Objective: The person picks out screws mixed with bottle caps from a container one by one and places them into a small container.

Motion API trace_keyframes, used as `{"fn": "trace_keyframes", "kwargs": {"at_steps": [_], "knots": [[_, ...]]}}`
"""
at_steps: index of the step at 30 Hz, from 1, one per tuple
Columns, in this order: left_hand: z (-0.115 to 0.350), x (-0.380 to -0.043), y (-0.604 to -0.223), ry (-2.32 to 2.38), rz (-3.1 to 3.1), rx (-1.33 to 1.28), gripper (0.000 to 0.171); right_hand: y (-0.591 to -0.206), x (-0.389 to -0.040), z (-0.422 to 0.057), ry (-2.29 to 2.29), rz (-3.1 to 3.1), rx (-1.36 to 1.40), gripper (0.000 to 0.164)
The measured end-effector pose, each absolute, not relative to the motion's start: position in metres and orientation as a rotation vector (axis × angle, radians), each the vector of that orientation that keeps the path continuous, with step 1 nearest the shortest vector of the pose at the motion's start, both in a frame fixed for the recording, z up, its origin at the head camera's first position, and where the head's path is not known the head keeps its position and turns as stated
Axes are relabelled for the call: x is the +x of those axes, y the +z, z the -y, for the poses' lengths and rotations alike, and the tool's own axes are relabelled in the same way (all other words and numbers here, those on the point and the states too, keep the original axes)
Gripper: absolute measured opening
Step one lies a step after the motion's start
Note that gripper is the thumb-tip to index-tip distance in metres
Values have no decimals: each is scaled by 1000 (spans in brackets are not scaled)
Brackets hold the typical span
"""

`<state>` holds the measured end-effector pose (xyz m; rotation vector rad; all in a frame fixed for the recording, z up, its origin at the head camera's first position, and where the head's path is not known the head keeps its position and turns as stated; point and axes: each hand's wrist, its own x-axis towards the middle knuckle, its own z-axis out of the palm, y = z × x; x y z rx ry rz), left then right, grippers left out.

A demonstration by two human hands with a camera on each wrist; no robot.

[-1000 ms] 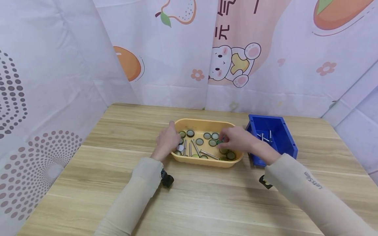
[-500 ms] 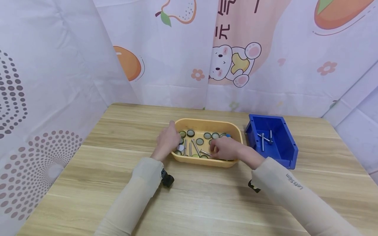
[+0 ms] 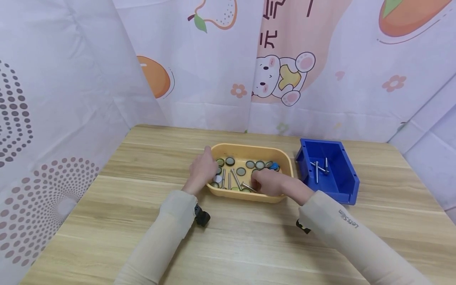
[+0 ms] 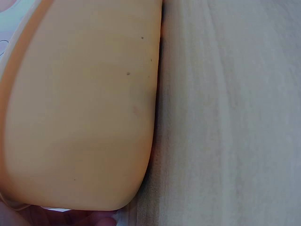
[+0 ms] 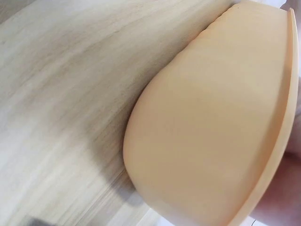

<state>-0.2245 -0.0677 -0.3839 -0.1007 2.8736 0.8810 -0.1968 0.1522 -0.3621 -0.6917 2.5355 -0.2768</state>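
At the left end of a yellow plastic tray (image 3: pixel 246 147), my left hand (image 3: pixel 202 168) grips the rim. The left wrist view shows its fingers wrapped around the tray's end (image 4: pixel 80 117). My right hand (image 3: pixel 272 182) reaches over the front rim into the tray, fingers pointing down. Its fingertips overlap the right end of a slanting metal bolt (image 3: pixel 247 186); I cannot tell whether they pinch it. More bolts (image 3: pixel 236 179) and several bottle caps (image 3: pixel 241 171) lie in the tray, with a blue cap (image 3: pixel 274 166) at the right. In the right wrist view the tray's outer wall (image 5: pixel 202 113) hides the fingertips.
Right of the tray stands a blue storage bin (image 3: pixel 333 186) holding a few metal bolts (image 3: pixel 317 172). Both containers rest on a wood-grain table (image 3: pixel 249 237). A printed white curtain (image 3: pixel 199 79) hangs behind the table's back edge.
My right hand has moved left and toward the front inside the tray, from the caps at the right to the slanting bolt's end. The blue cap now shows. My left hand has stayed put.
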Motion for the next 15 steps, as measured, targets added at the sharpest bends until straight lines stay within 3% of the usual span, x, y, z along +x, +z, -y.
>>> {"fn": "trace_keyframes", "kwargs": {"at_steps": [9, 15], "knots": [[66, -224, -383, 888, -2864, -108, 39, -363, -196, -153, -218, -2538, -754, 5], [67, -224, -383, 888, -2862, -108, 37, -364, -200, -154, -259, -2497, -713, 12]]}}
